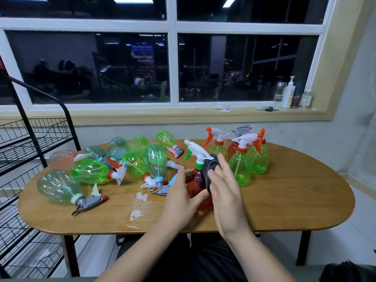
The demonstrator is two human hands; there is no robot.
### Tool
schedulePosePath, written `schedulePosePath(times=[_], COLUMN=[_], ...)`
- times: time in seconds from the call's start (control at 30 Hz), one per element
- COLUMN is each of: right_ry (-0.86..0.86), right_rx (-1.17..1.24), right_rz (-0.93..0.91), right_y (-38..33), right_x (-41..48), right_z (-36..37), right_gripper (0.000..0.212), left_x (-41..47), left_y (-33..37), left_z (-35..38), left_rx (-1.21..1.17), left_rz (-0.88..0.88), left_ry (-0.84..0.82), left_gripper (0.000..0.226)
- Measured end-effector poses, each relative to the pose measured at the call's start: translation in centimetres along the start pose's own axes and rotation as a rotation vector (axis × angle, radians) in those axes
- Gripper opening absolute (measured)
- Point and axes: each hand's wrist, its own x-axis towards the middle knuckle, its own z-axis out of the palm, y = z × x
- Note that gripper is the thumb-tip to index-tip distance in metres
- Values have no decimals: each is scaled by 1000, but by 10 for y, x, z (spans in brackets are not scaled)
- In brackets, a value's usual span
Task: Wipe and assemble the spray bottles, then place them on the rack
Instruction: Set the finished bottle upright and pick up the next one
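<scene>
While your left hand (183, 198) curls round the lower body of the red spray bottle (196, 181), gripping it nearly upright over the wooden table (284, 210), your right hand (225, 192) keeps its fingers straight and presses a dark grey cloth (210, 165) against the bottle's shoulder. Four capped bottles (241, 167) stand just right of it. Green and clear bottles (91, 171) lie on their sides to the left, near the black wire rack (30, 139).

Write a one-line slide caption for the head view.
Left hand holds a red spray bottle while the right hand presses a grey cloth against it at the wooden table.
</scene>
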Motion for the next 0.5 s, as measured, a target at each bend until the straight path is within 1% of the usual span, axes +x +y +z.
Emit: schedulePosePath(times=[0.07,0.13,0.2,0.3,0.5], right_ry=[19,9,-9,-29,-24], right_rx=[96,195,286,339,396], right_rz=[42,69,90,115,153], right_y=[-8,-18,-25,-27,-25], right_x=[3,6,6,4,2], right_z=[-1,-3,-3,-2,-3], right_gripper=[58,55,62,70,69], left_x=[-2,-4,-4,-4,-2], left_y=[1,3,3,2,1], left_z=[0,0,0,1,5], left_rx=[16,34,66,125,157], left_rz=[20,51,77,90,92], left_ry=[1,1,4,27,79], left_gripper=[60,62,65,69,69])
